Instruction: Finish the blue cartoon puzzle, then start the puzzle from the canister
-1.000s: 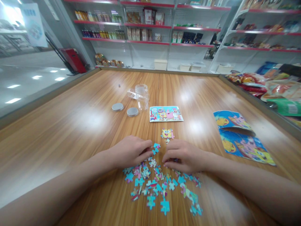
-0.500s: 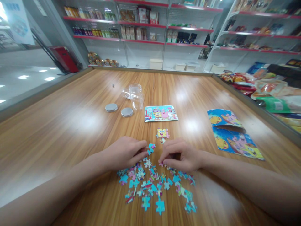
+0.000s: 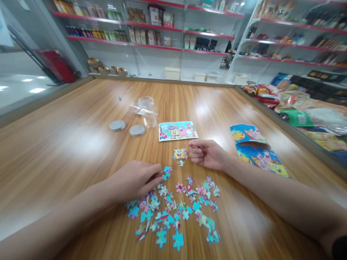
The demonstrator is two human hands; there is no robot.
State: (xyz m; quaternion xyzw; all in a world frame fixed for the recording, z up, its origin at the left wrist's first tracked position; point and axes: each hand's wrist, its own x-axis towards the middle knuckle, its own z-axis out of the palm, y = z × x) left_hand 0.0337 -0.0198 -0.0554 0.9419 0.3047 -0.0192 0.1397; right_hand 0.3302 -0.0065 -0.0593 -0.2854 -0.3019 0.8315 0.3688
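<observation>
Loose jigsaw puzzle pieces (image 3: pixel 178 240), mostly light blue with some pink, lie spread across the near middle of the wooden table. My left hand (image 3: pixel 139 180) rests at their left side, fingers curled, its tips beside a few blue puzzle pieces (image 3: pixel 166 174); whatever it may grip is hidden. Above the pile sits a small joined puzzle section (image 3: pixel 179 154) with a yellow cartoon face. Just right of that section, my right hand (image 3: pixel 207 154) is closed in a pinch, and what is in it cannot be made out. A picture card (image 3: pixel 178 130) lies behind the section.
Two round metal lids (image 3: pixel 137 130) and a clear plastic jar (image 3: pixel 148 112) stand farther back on the left. A folded blue cartoon sheet (image 3: pixel 260 155) lies beyond my right forearm. Snack bags (image 3: pixel 298 115) fill the right side; stocked shelves (image 3: pixel 154 27) line the back.
My right hand has moved up and away from the pile to beside the joined section, uncovering pieces there. My left hand stays by the blue pieces. The whole view has shifted slightly.
</observation>
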